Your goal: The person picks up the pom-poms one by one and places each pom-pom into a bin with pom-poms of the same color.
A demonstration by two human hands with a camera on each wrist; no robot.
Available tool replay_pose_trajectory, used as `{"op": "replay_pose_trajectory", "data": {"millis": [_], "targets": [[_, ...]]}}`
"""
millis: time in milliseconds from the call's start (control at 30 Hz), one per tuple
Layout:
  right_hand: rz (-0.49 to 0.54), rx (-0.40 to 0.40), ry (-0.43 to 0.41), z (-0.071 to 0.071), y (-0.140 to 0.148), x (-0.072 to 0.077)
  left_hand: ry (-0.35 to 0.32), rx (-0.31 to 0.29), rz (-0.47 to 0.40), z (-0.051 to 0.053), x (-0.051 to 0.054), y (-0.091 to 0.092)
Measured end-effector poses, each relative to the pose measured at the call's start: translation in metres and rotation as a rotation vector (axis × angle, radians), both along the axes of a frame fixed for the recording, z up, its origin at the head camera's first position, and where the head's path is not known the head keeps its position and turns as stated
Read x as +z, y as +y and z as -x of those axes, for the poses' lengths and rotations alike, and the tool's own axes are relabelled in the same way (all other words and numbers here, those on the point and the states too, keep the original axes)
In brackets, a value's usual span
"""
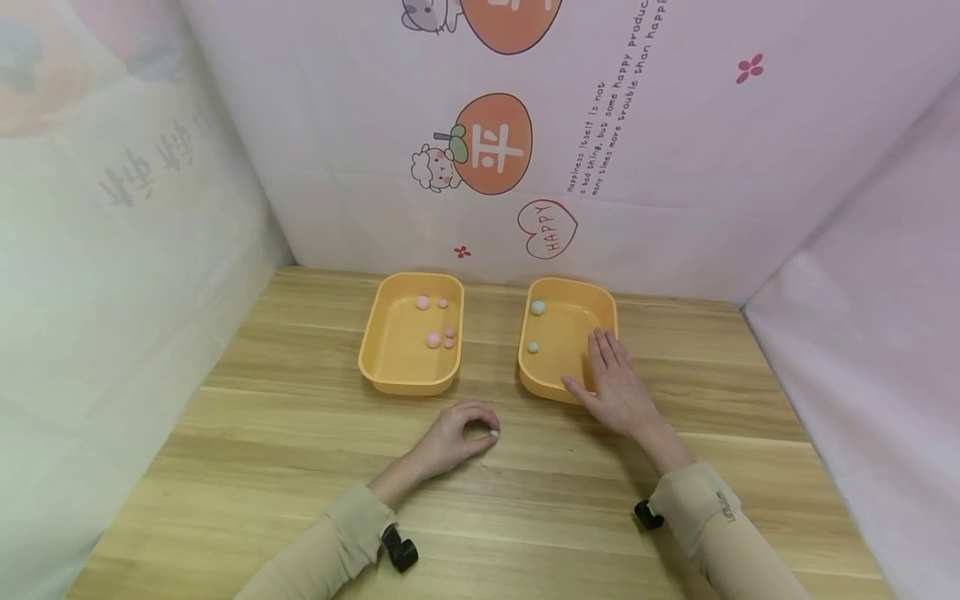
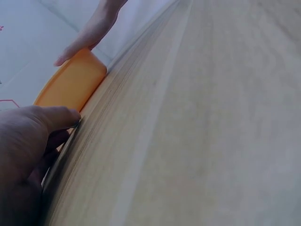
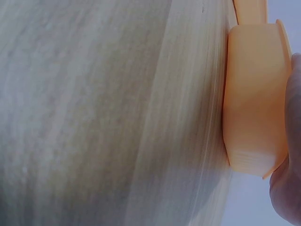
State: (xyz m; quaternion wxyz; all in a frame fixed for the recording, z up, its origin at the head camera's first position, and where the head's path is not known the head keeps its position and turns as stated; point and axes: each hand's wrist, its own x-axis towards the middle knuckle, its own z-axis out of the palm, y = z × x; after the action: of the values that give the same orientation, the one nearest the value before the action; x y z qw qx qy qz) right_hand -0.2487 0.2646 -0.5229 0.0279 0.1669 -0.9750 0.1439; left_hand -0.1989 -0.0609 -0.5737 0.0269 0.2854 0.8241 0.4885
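My left hand [image 1: 453,437] is low over the table in front of the gap between two yellow trays, pinching a small pale ball [image 1: 494,433] at the tips of thumb and index finger. In the left wrist view the fingers mostly hide that ball. My right hand [image 1: 618,392] lies over the near right corner of the right tray [image 1: 558,387], its fingers straight and pointing away from me. Two pale green balls, a larger one [image 1: 537,307] and a smaller one [image 1: 533,347], lie along that tray's left side.
The left yellow tray [image 1: 408,387] holds several pink balls [image 1: 433,340] of two sizes. Both trays stand near the back of the wooden table [image 1: 525,517]. A printed cloth [image 1: 360,208] hangs behind them, with white cloth at both sides.
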Motion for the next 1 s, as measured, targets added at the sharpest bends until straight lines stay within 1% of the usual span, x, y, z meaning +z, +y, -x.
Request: {"op": "replay_pose_trajectory", "data": {"millis": [233,467,600,800,1000], "targets": [[-0.016,0.002,-0.010,-0.0003,0.0015,0.0011,0.058,0.002,-0.003,-0.0016,0.0011,0.0027],[-0.011,0.008,-0.007,0.0010,0.0005,0.0011,0.057,0.005,0.010,-0.0006,0.0011,0.0022],[-0.012,0.009,-0.012,0.0008,0.0006,-0.0002,0.068,0.005,0.019,-0.0009,0.0006,0.0016],[-0.008,0.009,-0.015,0.0007,0.0003,-0.0002,0.031,0.032,0.018,-0.0013,0.0028,0.0023],[-0.011,0.008,-0.016,0.0006,0.0004,0.0001,0.005,0.051,0.030,0.0004,0.0085,0.0037]]}}
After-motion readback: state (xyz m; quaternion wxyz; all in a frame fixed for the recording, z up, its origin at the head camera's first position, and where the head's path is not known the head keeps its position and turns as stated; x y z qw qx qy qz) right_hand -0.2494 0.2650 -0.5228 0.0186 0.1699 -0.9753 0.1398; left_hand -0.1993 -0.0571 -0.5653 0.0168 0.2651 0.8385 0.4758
